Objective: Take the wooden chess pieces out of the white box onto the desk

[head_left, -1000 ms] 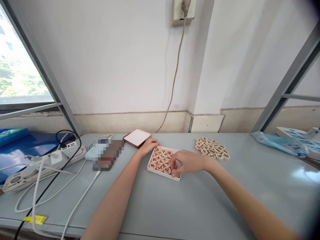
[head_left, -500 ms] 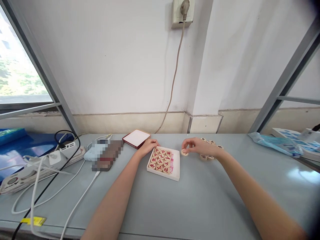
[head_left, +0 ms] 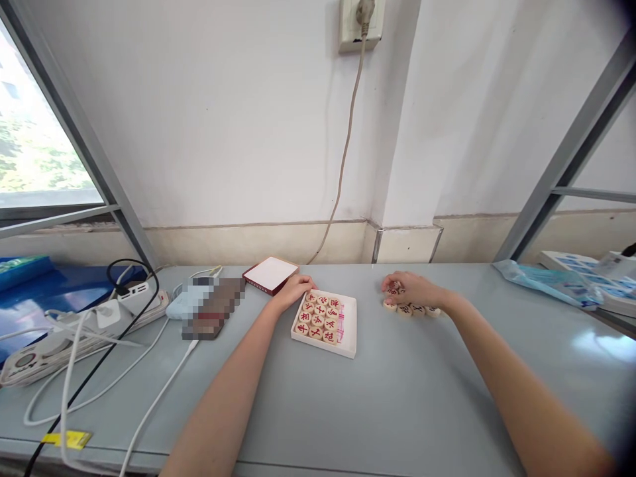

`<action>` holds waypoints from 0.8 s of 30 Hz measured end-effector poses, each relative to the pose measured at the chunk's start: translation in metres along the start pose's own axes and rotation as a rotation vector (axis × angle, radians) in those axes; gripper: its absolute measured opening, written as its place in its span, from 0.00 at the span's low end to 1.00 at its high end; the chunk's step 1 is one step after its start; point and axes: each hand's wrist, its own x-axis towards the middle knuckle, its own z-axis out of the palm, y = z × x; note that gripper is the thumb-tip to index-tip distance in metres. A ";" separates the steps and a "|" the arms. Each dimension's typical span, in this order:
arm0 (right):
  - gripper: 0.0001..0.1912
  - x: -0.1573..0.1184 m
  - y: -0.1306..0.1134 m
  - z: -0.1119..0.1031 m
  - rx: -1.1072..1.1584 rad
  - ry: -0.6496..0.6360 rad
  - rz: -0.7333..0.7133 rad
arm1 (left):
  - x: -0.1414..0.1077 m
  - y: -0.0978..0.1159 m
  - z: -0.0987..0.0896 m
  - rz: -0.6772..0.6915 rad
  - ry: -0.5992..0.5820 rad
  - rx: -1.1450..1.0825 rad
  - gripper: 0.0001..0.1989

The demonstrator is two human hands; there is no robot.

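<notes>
Okay, one white box mid-desk, 12 red-marked pieces inside: four rows of three, right side of box bare. Left hand, one, touches box's far left corner, fingers bent; can't tell if it grips. Right hand, one, over loose pieces right of box, fingers curled down; can't tell how wide or whether any piece is held. At least four loose ones visible, rest covered, no full count. One lid just beside left hand. One socket, one plug in it.
</notes>
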 end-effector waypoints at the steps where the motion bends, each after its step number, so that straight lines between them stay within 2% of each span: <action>1: 0.15 -0.001 0.003 -0.001 0.014 -0.003 0.010 | 0.000 0.000 0.000 0.002 -0.001 0.000 0.08; 4: 0.18 -0.005 0.002 -0.004 0.104 -0.021 0.015 | 0.000 0.000 0.000 0.005 0.001 0.004 0.08; 7: 0.21 -0.006 -0.013 -0.003 0.165 0.014 -0.011 | 0.000 0.000 0.000 0.005 -0.001 0.006 0.08; 10: 0.18 -0.003 -0.038 0.005 0.147 0.113 -0.119 | -0.001 0.001 0.000 0.003 0.000 -0.002 0.08; 12: 0.15 -0.002 -0.056 0.012 0.127 0.136 -0.223 | -0.002 0.002 -0.001 0.003 0.001 -0.014 0.08; 15: 0.13 -0.001 -0.080 0.026 0.007 0.144 -0.333 | -0.003 0.004 -0.001 0.005 -0.003 -0.029 0.08; 18: 0.11 -0.001 -0.097 0.039 -0.174 0.217 -0.395 | -0.003 0.004 -0.001 0.022 -0.011 -0.029 0.08; 21: 0.11 -0.001 -0.104 0.047 -0.305 0.289 -0.443 | -0.003 0.005 -0.002 0.034 -0.021 -0.018 0.09; 24: 0.10 -0.001 -0.104 0.048 -0.306 0.292 -0.455 | -0.003 0.006 -0.002 0.029 -0.029 -0.012 0.09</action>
